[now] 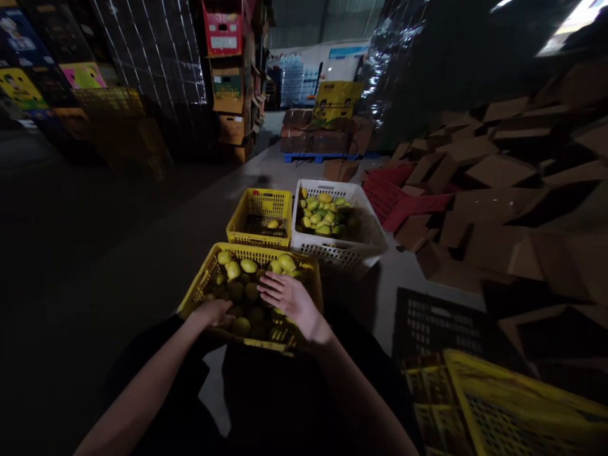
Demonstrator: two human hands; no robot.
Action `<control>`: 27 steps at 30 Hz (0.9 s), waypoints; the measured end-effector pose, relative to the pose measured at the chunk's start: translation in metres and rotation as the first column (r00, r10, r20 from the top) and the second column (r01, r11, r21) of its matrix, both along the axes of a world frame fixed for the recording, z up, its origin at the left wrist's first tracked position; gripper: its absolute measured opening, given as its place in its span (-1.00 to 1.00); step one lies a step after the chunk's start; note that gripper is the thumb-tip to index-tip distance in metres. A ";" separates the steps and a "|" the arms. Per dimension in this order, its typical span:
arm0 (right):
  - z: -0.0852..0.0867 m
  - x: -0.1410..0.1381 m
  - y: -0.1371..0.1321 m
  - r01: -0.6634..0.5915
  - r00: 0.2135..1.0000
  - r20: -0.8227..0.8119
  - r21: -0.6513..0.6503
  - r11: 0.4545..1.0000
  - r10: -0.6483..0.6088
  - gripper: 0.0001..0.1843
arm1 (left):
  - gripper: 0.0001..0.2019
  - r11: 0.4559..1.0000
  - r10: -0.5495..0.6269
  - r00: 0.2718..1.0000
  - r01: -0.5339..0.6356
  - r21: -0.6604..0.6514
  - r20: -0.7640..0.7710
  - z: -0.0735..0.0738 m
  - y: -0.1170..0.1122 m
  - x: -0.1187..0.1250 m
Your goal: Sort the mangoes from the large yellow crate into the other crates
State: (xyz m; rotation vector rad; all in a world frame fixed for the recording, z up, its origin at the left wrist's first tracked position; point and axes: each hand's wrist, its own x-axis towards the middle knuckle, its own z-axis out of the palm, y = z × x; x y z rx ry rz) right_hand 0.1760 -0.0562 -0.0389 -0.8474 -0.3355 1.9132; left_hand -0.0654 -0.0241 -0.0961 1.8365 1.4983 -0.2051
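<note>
A yellow crate [204,278] full of yellow-green mangoes [248,266] sits on the floor right in front of me. My left hand [215,312] reaches down into its near left side, fingers curled among the fruit; what they hold is hidden. Over the right half of the same crate my right hand [289,297] lies palm down, fingers stretched out and resting on the mangoes. Behind stands a second yellow crate [259,218] with one mango in it, and a white crate [342,250] holding several mangoes.
Flattened cardboard boxes [498,190] are heaped on the right, with red crates [403,196] beside them. A black crate [437,323] and another yellow crate [513,405] lie at the near right. Stacked cartons [232,82] and a wrapped pallet [152,63] stand at the back left.
</note>
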 end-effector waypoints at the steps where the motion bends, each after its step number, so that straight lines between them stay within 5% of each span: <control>1: 0.001 0.000 0.001 0.010 1.000 -0.012 -0.002 1.000 -0.010 -0.80 | -0.67 0.999 0.018 1.000 -0.018 -0.027 -0.001 -0.006 0.000 0.004; 7: 0.011 0.007 0.011 0.167 0.983 -0.073 -0.055 0.984 -0.171 -0.81 | -0.78 0.972 0.186 0.977 -0.168 -0.163 0.103 -0.049 -0.002 0.018; 12: 0.025 0.011 0.008 0.155 0.976 -0.141 -0.092 0.984 -0.167 -0.82 | -0.64 0.961 0.244 0.965 -0.228 -0.154 0.093 -0.074 0.007 0.020; 21: 0.052 0.042 0.001 0.275 0.956 -0.078 -0.098 0.956 -0.283 -0.87 | -0.36 0.989 -0.123 0.960 0.098 -0.111 -0.250 -0.120 0.023 0.043; 27: 0.053 0.052 -0.003 0.296 0.953 -0.034 -0.091 0.951 -0.300 -0.86 | -0.46 0.954 -0.301 0.914 0.287 -0.090 -0.273 -0.126 0.022 0.043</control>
